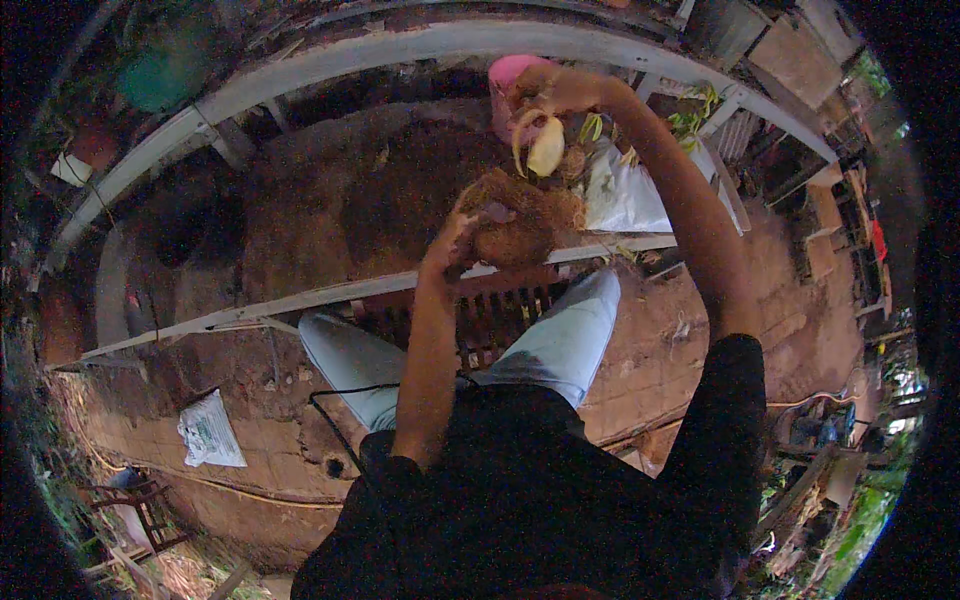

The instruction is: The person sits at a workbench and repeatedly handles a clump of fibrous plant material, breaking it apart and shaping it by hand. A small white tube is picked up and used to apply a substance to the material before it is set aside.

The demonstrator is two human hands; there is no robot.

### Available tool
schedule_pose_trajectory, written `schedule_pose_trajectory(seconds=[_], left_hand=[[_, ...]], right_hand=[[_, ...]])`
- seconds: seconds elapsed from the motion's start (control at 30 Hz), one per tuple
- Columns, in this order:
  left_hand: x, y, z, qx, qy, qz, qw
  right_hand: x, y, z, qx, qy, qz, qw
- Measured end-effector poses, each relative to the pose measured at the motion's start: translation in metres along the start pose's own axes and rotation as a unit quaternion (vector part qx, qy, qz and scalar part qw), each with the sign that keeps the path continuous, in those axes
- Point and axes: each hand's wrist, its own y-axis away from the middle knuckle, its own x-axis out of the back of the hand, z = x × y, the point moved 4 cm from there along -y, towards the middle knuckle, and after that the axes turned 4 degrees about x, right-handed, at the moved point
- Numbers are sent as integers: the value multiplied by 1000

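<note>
Against the table's near edge, my left hand (455,240) is closed on a brown fibrous clump (515,220) that looks like coconut coir. My right hand (560,88) is farther off, its fingers bent together by the rim of a pink cup-like container (505,72). A thin, pale curved strip (518,145) hangs under those fingers. Beside the strip is a smooth pale-yellow oval piece (546,150); whether the two are joined I cannot tell. What the right fingertips grip is partly hidden.
Dark soil-like matter covers the low table (300,190), framed by pale rails. A white sack (625,190) and green leaves (690,122) lie to the right. On the brown floor at left is another white bag (211,430). A yellowish hose (240,490) crosses the floor.
</note>
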Motion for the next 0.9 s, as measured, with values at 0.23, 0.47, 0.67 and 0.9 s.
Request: schedule_pose_trajectory(seconds=[0.23, 0.47, 0.67, 0.9], left_hand=[[13, -7, -2, -45, -67, -78, 994], [29, -10, -13, -58, -99, 34, 993], [40, 4, -1, -45, 96, 158, 982], [45, 2, 5, -85, 221, 182, 954]], right_hand=[[14, -21, -58, -38, 209, -75, 974], [-1, -29, -105, 134, 568, -52, 810], [-88, 8, -198, 46, 362, 170, 915], [-143, 32, -168, -146, 63, 383, 910]])
